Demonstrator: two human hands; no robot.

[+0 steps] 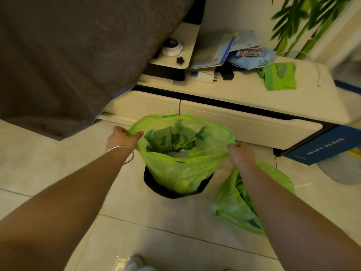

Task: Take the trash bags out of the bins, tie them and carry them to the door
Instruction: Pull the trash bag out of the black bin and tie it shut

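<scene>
Above round black bin (176,189), crinkly translucent green bag (181,169) between both hands.

- Dim, warm yellow-green cast over everything, no clear light source in view.
- Soft glare patch on the floor tiles (125,260) at 6 o'clock.
- Motion smear on the bamboo leaves (304,20) at 1 o'clock.
- Wide-angle bending at the edges, forearms ballooning toward 7 and 5 o'clock.
- Faint, soft-edged shadows only, beneath the black bin (175,189).
</scene>
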